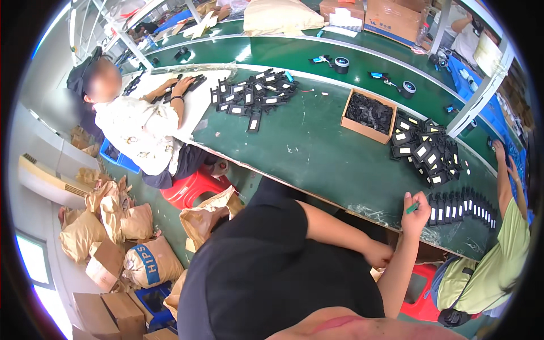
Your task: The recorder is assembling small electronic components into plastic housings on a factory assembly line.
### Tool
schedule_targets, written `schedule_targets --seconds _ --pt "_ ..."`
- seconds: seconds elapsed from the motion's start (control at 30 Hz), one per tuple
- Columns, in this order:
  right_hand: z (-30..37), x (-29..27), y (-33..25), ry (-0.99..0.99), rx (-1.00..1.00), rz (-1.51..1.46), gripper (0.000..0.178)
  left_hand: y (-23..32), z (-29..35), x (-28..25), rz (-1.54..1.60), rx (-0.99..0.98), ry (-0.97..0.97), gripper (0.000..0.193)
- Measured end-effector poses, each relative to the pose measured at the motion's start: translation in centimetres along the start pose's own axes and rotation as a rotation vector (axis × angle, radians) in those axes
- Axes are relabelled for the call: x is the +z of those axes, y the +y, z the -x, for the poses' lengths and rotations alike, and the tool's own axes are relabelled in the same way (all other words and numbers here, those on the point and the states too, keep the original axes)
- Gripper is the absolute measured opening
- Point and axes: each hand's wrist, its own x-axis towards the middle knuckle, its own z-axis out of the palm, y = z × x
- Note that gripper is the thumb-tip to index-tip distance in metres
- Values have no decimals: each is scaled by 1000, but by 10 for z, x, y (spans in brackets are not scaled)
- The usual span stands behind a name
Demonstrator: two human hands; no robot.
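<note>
My right hand [417, 208] is raised by the table's front edge, closed round a short green stick-shaped thing [412, 208]; its exact kind does not show. Close by on the tabletop stands a neat row of black plastic parts with white labels [453, 208]. My left hand [378, 254] hangs low, below the table edge, beside a brown carton [391, 235] in the shade. Its fingers point down and are mostly hidden, so I cannot make out what it touches. Behind the row lies a heap of similar black labelled parts [428, 153].
A cardboard box of small black pieces [368, 115] stands on the green table [294, 153]. Another heap [249, 96] lies farther left. A co-worker in white [141, 124] handles black parts; one in green [481, 263] reaches in at right. Beyond runs a green conveyor [283, 51].
</note>
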Motion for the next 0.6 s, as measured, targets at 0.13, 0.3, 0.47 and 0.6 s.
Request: schedule_targets --seconds 0.13,0.3,0.47,0.6 --pt "7 -5 15 14 86 -207 41 79 110 -74 282 34 -95 24" --pt "2 -2 16 -34 80 -176 41 177 248 -170 378 -199 667 16" --pt "-1 3 11 -35 23 -17 40 170 372 -216 -1322 -934 1191 48" --pt "-2 6 -2 -60 -9 163 38 141 401 -201 -1258 -1105 941 67"
